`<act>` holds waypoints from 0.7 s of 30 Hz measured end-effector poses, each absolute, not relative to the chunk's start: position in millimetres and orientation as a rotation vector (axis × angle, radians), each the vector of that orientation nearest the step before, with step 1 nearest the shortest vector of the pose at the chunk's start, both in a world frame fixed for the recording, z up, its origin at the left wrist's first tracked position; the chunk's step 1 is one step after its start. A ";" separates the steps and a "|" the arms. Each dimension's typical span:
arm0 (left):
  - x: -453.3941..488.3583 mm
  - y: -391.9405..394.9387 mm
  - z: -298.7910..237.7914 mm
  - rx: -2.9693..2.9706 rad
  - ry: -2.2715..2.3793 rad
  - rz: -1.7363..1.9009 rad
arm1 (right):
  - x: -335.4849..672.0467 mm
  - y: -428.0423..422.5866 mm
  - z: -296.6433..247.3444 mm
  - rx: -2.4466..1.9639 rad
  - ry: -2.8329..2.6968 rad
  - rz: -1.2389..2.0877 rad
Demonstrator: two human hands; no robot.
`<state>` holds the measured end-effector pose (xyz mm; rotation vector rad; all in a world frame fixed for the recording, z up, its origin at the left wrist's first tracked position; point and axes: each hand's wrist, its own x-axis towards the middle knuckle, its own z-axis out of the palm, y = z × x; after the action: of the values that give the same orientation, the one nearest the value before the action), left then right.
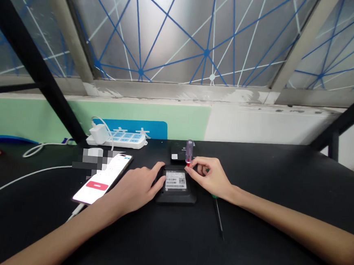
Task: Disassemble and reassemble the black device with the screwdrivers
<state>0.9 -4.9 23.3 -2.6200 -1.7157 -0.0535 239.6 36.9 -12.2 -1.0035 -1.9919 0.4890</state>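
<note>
A flat black electronic device (pixel 176 198) with a white printed label (pixel 176 180) lies on the black table. My left hand (pixel 136 188) rests at its left edge, thumb and index finger stretched apart and touching the casing. Between thumb and fingers of my right hand (pixel 210 174) is a screwdriver (pixel 189 151) with a clear purple handle and a red collar. It stands upright over the device's upper right corner; its tip is hard to make out. A second screwdriver (pixel 218 218) lies below my right hand, its green handle mostly hidden.
Behind the device sits another black box (pixel 178 152). A phone (pixel 102 179) with a lit screen and a cable lies left of my left hand. A white power strip (pixel 130 140) with a plugged-in charger (pixel 99 133) stands by the wall. Dark frame bars (pixel 54 94) rise at both sides.
</note>
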 end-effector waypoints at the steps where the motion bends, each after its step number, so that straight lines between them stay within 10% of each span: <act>1: 0.7 -4.8 22.9 -2.622 -1.713 -0.056 | 239.6 37.0 -12.6 -1.007 -1.987 0.493; 21: -1.6 -4.7 21.8 -2.642 -1.696 -0.067 | 240.6 36.8 -12.4 -0.961 -2.011 0.506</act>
<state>-1.6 -4.7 21.8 -2.6423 -1.6955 -0.0667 240.6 36.8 -12.4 -0.9614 -2.0115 0.5065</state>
